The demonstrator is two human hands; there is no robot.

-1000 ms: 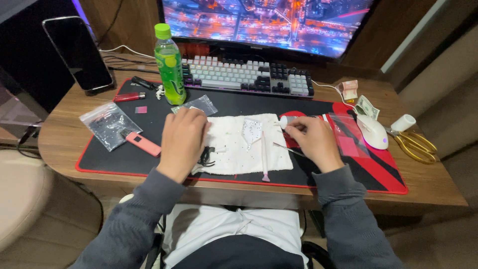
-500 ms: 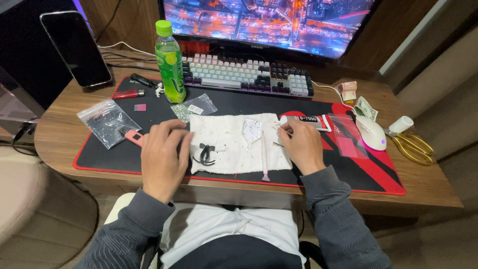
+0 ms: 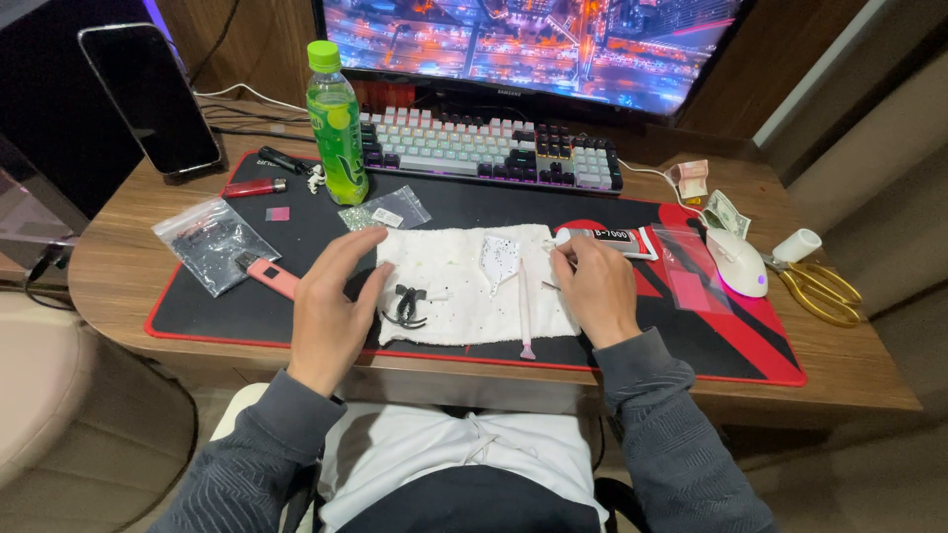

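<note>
Left hand (image 3: 331,311): my fingers spread, flat beside the white cloth (image 3: 464,286).
Right hand (image 3: 597,291): fingers pinching a thin tool; next placement needs steadiness.

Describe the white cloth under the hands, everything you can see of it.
The cloth is a white, roughly rectangular piece of soft fabric, lying flat on the black and red desk mat, in front of the keyboard. Tiny dark specks are scattered over it. A small black clip-like piece, a pale shield-shaped piece and a thin pink-tipped stick lie on it. The left hand touches its left edge; the right hand rests on its right edge.
</note>
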